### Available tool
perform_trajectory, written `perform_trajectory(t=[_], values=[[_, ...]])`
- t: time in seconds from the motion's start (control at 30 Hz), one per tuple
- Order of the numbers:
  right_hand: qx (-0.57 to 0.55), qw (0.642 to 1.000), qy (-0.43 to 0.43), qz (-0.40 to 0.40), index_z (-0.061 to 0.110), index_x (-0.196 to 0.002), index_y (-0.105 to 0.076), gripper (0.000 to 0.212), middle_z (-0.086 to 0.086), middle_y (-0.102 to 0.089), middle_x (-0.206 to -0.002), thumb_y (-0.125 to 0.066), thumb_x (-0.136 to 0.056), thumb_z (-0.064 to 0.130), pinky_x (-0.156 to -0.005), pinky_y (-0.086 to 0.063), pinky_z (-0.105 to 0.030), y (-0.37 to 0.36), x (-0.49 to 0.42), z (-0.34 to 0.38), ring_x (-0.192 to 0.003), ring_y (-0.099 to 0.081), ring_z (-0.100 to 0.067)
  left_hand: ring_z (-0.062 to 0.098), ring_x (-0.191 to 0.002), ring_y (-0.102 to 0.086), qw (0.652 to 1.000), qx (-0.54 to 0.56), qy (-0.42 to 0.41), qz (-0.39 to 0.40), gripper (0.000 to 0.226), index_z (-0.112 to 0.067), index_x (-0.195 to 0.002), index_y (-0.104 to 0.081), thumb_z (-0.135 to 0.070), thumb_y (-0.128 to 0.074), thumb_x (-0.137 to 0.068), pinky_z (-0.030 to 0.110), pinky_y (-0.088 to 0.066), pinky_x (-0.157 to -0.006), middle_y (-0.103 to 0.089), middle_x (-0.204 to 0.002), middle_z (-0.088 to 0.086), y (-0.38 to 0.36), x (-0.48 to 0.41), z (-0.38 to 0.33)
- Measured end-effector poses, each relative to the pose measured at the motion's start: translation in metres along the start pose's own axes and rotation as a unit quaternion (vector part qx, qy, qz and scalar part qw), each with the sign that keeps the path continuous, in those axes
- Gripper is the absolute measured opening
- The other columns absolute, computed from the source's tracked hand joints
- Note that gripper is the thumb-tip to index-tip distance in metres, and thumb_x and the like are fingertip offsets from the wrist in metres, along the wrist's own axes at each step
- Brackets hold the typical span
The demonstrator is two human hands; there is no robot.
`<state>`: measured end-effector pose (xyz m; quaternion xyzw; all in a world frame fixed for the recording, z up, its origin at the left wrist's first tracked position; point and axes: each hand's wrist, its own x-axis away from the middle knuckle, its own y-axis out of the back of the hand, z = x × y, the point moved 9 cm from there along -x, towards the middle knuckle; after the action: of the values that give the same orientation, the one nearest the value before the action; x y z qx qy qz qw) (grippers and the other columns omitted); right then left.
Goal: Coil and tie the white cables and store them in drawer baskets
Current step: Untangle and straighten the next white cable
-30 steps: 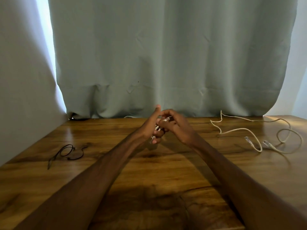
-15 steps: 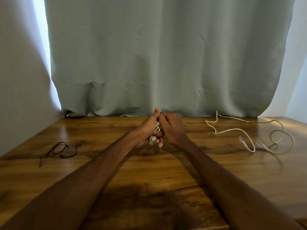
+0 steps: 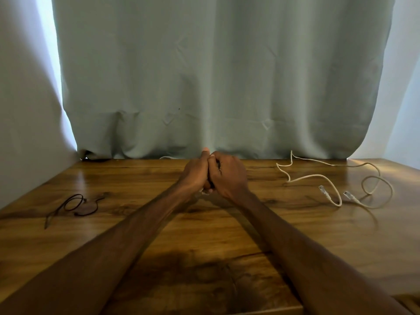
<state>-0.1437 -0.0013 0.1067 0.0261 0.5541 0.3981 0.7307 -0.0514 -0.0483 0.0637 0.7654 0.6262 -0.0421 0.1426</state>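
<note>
A glossy brown wooden table is backed by a grey-green curtain. The left hand and right hand are clenched together; contents cannot be told.

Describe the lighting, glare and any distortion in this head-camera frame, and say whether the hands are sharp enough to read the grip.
Head view: backlit, bright strips either side of the curtain; glare on the table at far right. Wide-angle bending bows the curtain's edges. Left hand and right hand are dark and soft, pressed together; what they hold is mostly hidden. The loose white cable reads clearly.
</note>
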Motion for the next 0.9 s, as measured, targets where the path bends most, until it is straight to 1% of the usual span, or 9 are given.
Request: perform_trajectory(t=[0.1, 0.2, 0.33, 0.43, 0.5, 0.6, 0.7, 0.8, 0.9], values=[[0.036, 0.999, 0.005, -0.007, 0.015, -0.08, -0.065, 0.041, 0.003, -0.057, -0.06, -0.038, -0.103, 0.037, -0.054, -0.047, -0.033, 0.0, 0.001, 0.002, -0.053, -0.055, -0.014, 0.015, -0.039, -0.054, 0.996, -0.049, -0.046, -0.05, 0.069, -0.008, -0.071, -0.065, -0.049, -0.026, -0.11, 0.023, -0.042, -0.041, -0.057, -0.048, 0.006, 0.01, 0.002, -0.007], [0.054, 0.998, 0.004, -0.019, 0.015, -0.082, -0.065, 0.039, 0.009, -0.049, -0.058, -0.041, -0.109, 0.031, -0.049, -0.033, -0.025, -0.001, 0.002, 0.004, -0.049, -0.045, -0.006, 0.009, -0.04, -0.057, 0.986, -0.104, -0.089, -0.095, 0.064, -0.01, -0.07, -0.063, -0.043, -0.026, -0.112, 0.025, -0.047, -0.046, -0.06, -0.053, 0.004, 0.019, 0.005, -0.017], [0.037, 0.998, 0.005, -0.043, 0.018, -0.074, -0.063, 0.047, 0.013, -0.041, -0.052, -0.038, -0.111, 0.032, -0.05, -0.027, -0.022, -0.002, 0.003, 0.007, -0.045, -0.041, -0.003, 0.016, -0.06, -0.058, 0.967, -0.167, -0.133, -0.141, 0.06, -0.013, -0.07, -0.06, -0.04, -0.026, -0.112, 0.034, -0.043, -0.061, -0.061, -0.065, 0.002, 0.026, 0.012, -0.031], [0.049, 0.997, 0.005, -0.063, 0.021, -0.063, -0.054, 0.052, 0.006, -0.045, -0.05, -0.036, -0.111, 0.031, -0.053, -0.026, -0.028, 0.0, 0.001, 0.01, -0.042, -0.039, -0.006, 0.02, -0.081, -0.057, 0.951, -0.226, -0.136, -0.16, 0.055, -0.009, -0.085, -0.063, -0.041, -0.027, -0.111, 0.033, -0.039, -0.075, -0.057, -0.083, 0.003, 0.029, 0.016, -0.041], [0.061, 0.996, 0.007, -0.066, 0.018, -0.062, -0.056, 0.056, -0.005, -0.057, -0.054, -0.032, -0.11, 0.034, -0.055, -0.031, -0.033, 0.002, -0.001, 0.011, -0.045, -0.049, -0.019, 0.023, -0.083, -0.059, 0.96, -0.23, -0.098, -0.129, 0.057, -0.008, -0.084, -0.066, -0.046, -0.031, -0.109, 0.037, -0.044, -0.077, -0.06, -0.082, 0.004, 0.026, 0.008, -0.038], [0.088, 0.993, 0.01, -0.076, 0.009, -0.066, -0.063, 0.065, -0.016, -0.066, -0.062, -0.025, -0.108, 0.04, -0.056, -0.046, -0.041, 0.007, -0.005, 0.014, -0.055, -0.06, -0.036, 0.021, -0.05, -0.054, 0.999, -0.03, 0.007, -0.012, 0.055, -0.013, -0.065, -0.06, -0.057, -0.054, -0.099, 0.034, -0.044, -0.057, -0.055, -0.055, 0.005, 0.02, -0.001, -0.014], [0.082, 0.994, 0.022, -0.065, 0.007, -0.069, -0.065, 0.067, -0.017, -0.065, -0.062, -0.023, -0.106, 0.045, -0.056, -0.05, -0.045, 0.002, -0.003, 0.026, -0.054, -0.06, -0.037, 0.014, -0.044, -0.048, 0.996, 0.02, 0.049, 0.074, 0.053, -0.02, -0.071, -0.061, -0.066, -0.053, -0.095, 0.023, -0.038, -0.047, -0.052, -0.052, 0.001, 0.026, 0.011, -0.006], [0.044, 0.997, 0.033, -0.057, 0.009, -0.07, -0.065, 0.063, -0.013, -0.065, -0.06, -0.028, -0.106, 0.045, -0.054, -0.047, -0.039, -0.001, -0.003, 0.035, -0.053, -0.06, -0.032, 0.012, -0.045, -0.049, 0.994, 0.032, 0.027, 0.096, 0.054, -0.016, -0.079, -0.065, -0.064, -0.048, -0.099, 0.023, -0.039, -0.048, -0.054, -0.053, 0.0, 0.037, 0.03, -0.012], [-0.008, 0.997, 0.037, -0.06, 0.007, -0.071, -0.067, 0.061, -0.013, -0.067, -0.062, -0.032, -0.106, 0.043, -0.053, -0.041, -0.037, -0.001, -0.001, 0.048, -0.054, -0.061, -0.029, 0.009, -0.046, -0.049, 0.99, 0.074, 0.025, 0.117, 0.05, -0.018, -0.075, -0.064, -0.056, -0.047, -0.103, 0.022, -0.038, -0.048, -0.057, -0.06, -0.001, 0.05, 0.046, -0.013]])
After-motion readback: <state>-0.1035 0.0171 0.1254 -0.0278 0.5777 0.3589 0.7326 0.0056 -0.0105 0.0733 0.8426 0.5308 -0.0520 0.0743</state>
